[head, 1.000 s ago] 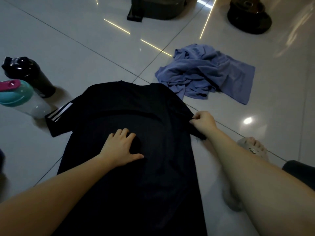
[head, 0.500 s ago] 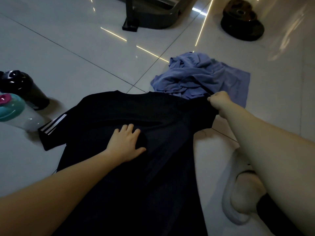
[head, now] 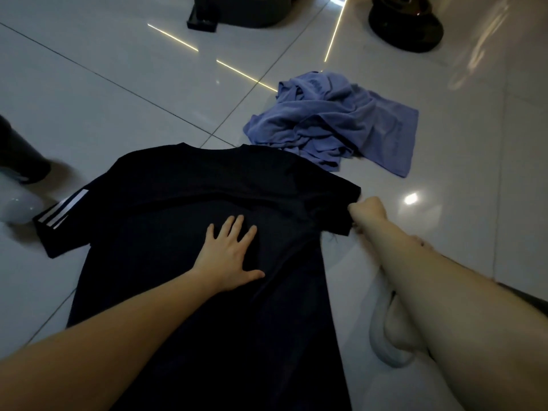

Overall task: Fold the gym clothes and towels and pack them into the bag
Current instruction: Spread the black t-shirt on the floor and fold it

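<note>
A black T-shirt (head: 192, 197) lies flat on a glossy tiled floor (head: 118, 69), collar toward 12 o'clock, as a person readies it for folding. The left hand (head: 228, 256), fingers spread and palm down, presses on the middle of the shirt, apparently to pin the cloth against sliding on the slick tile. The right hand (head: 367, 213), curled at the shirt's 3 o'clock edge, pinches the hem of the sleeve on that side and holds it taut. The grip looks meant to smooth the sleeve before it is turned in over the body. The opposite sleeve (head: 62, 212), marked with white stripes, lies spread at 9 o'clock. A crumpled blue towel (head: 341, 126) sits unfolded at 1 o'clock, just beyond the shirt's shoulder. No bag is in view, so packing appears some way off. A dark bottle (head: 20, 155) and a pale bottle (head: 14, 206) sit at the 9 o'clock edge, both blurred. At 12 o'clock stands the dark base of a machine (head: 237, 10); at 1 o'clock, well beyond the towel, lie dark weight plates (head: 406, 22). A pale slipper (head: 385, 351) rests at 4 o'clock, partly hidden by the right forearm. The room is dim, strip lights mirrored in the tile.
</note>
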A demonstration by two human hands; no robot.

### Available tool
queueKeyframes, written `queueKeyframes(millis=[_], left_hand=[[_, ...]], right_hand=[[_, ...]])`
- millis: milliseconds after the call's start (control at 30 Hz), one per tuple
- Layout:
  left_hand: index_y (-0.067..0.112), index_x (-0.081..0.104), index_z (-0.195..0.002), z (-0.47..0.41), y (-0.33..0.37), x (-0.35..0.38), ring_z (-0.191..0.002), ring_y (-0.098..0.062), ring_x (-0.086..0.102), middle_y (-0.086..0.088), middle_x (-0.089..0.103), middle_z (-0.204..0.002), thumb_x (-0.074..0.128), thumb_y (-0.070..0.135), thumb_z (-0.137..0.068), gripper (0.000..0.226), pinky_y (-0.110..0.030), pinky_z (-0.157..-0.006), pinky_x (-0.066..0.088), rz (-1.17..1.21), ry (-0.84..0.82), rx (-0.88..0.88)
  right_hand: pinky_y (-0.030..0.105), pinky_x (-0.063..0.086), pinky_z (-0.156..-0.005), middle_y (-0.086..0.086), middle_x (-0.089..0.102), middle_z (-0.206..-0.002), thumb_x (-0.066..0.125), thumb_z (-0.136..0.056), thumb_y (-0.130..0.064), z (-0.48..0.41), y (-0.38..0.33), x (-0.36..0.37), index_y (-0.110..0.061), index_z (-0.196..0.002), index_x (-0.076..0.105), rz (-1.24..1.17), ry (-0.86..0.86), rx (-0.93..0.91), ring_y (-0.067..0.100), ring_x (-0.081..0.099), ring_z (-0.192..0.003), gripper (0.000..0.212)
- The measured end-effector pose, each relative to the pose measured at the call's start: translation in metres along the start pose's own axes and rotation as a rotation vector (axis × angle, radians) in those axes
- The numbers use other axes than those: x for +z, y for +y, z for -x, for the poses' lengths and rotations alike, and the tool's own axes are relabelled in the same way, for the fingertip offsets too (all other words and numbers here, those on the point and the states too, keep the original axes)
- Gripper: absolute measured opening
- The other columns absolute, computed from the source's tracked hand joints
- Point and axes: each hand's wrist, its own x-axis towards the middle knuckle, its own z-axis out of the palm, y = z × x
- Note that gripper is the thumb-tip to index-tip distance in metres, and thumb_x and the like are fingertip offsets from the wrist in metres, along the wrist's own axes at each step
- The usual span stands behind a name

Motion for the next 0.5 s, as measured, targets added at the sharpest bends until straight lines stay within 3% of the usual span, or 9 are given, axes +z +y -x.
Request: queueKeyframes(millis=[100, 167, 267, 367, 433, 500], left_hand=[[0.025, 0.001, -0.162, 0.016, 0.010, 0.007, -0.156, -0.031, -0.003, -0.013, -0.005, -0.169, 0.033, 0.087, -0.084, 0.105, -0.059, -0.124, 0.007, 0.005, 0.042, 0.007], [0.024, 0.004, -0.162, 0.028, 0.013, 0.010, -0.156, -0.030, -0.001, -0.013, -0.003, -0.169, 0.034, 0.085, -0.085, 0.103, -0.059, -0.124, 0.009, -0.005, 0.043, 0.022], [0.024, 0.004, -0.162, 0.046, 0.012, 0.017, -0.156, -0.031, 0.001, -0.014, -0.002, -0.169, 0.034, 0.086, -0.084, 0.104, -0.060, -0.123, 0.012, -0.020, 0.023, 0.025], [0.024, 0.003, -0.162, 0.064, 0.012, 0.024, -0.155, -0.031, 0.000, -0.013, -0.002, -0.169, 0.033, 0.088, -0.082, 0.106, -0.062, -0.122, 0.014, -0.019, 0.008, -0.007], [0.024, 0.002, -0.162, 0.076, 0.013, 0.029, -0.155, -0.032, -0.001, -0.013, -0.002, -0.168, 0.033, 0.089, -0.081, 0.108, -0.063, -0.121, 0.015, -0.008, -0.004, -0.039], [0.026, 0.000, -0.162, 0.085, 0.015, 0.033, -0.155, -0.032, -0.003, -0.013, -0.005, -0.169, 0.035, 0.089, -0.081, 0.109, -0.064, -0.120, 0.016, 0.020, -0.034, -0.073]], right_hand=[[0.036, 0.047, -0.050, 0.022, 0.063, -0.077, 0.058, -0.079, -0.025, 0.060, 0.020, 0.012, -0.004, -0.096, 0.054, -0.081, -0.036, 0.077, 0.030, 0.061, -0.057, 0.027], [0.034, 0.044, -0.048, 0.017, 0.059, -0.068, 0.064, -0.084, -0.036, 0.096, 0.035, 0.027, -0.008, -0.085, 0.053, -0.050, -0.089, 0.084, 0.028, 0.056, -0.051, 0.030], [0.037, 0.055, -0.055, 0.017, 0.066, -0.084, 0.078, -0.079, -0.042, 0.132, 0.056, 0.048, -0.005, -0.092, 0.057, 0.156, -0.181, 0.059, 0.034, 0.068, -0.071, 0.045], [0.049, 0.060, -0.081, 0.018, 0.064, -0.110, 0.090, -0.066, -0.037, 0.161, 0.081, 0.059, -0.004, -0.113, 0.053, 0.285, -0.311, 0.081, 0.040, 0.066, -0.098, 0.069], [0.043, 0.058, -0.074, 0.018, 0.064, -0.114, 0.091, -0.068, -0.030, 0.180, 0.095, 0.055, -0.002, -0.117, 0.054, 0.331, -0.393, 0.099, 0.036, 0.065, -0.097, 0.067], [0.033, 0.049, -0.058, 0.018, 0.065, -0.101, 0.087, -0.077, -0.019, 0.196, 0.108, 0.044, 0.001, -0.110, 0.059, 0.385, -0.446, 0.098, 0.032, 0.063, -0.082, 0.048]])
